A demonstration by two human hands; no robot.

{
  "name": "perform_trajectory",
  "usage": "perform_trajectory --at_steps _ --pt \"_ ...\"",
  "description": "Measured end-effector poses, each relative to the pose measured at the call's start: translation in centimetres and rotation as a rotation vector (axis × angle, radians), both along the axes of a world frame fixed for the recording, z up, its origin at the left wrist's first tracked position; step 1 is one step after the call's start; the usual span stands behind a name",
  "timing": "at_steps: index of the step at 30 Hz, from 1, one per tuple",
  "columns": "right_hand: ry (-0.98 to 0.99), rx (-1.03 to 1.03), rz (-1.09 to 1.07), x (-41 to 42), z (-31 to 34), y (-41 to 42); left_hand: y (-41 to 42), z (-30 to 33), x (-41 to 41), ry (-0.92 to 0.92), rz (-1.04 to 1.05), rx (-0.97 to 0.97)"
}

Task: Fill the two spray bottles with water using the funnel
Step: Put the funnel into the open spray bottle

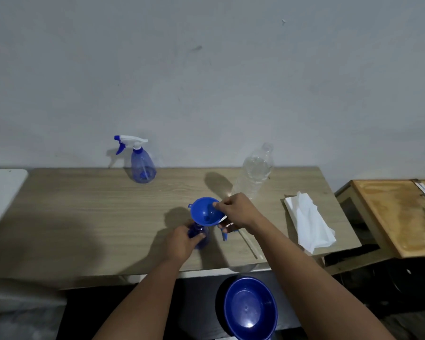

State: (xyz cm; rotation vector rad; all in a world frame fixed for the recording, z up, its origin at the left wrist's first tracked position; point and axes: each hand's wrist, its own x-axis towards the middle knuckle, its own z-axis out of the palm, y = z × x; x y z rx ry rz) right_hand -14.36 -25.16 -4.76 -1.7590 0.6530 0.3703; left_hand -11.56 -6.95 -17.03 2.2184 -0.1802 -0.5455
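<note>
Blue basin (250, 307) seen nearest, below desk (84, 217) edge. Open spray bottle (198, 238) gripped by left hand (179, 244) on desk; funnel (205, 212) pinched at rim by right hand (236, 213), being seated in neck. Second spray bottle (142, 165) capped, far left. Next judged: funnel released, water bottle (255, 170) taken for pouring.

Head view, looking forward and down, close over table (84, 217)

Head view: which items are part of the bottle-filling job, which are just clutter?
In use:
- funnel, pinched by right hand
- open spray bottle, gripped by left hand
- second spray bottle, nozzle on
- clear water bottle

Lying about:
- white tissue
- blue bowl, below the table
- side table
</note>
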Motion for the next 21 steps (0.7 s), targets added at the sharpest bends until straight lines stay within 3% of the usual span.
perform_trajectory --at_steps 21 --pt "-0.069 -0.034 -0.092 -0.5 -1.8 2.7 0.4 0.7 -0.4 -0.048 -0.032 0.032"
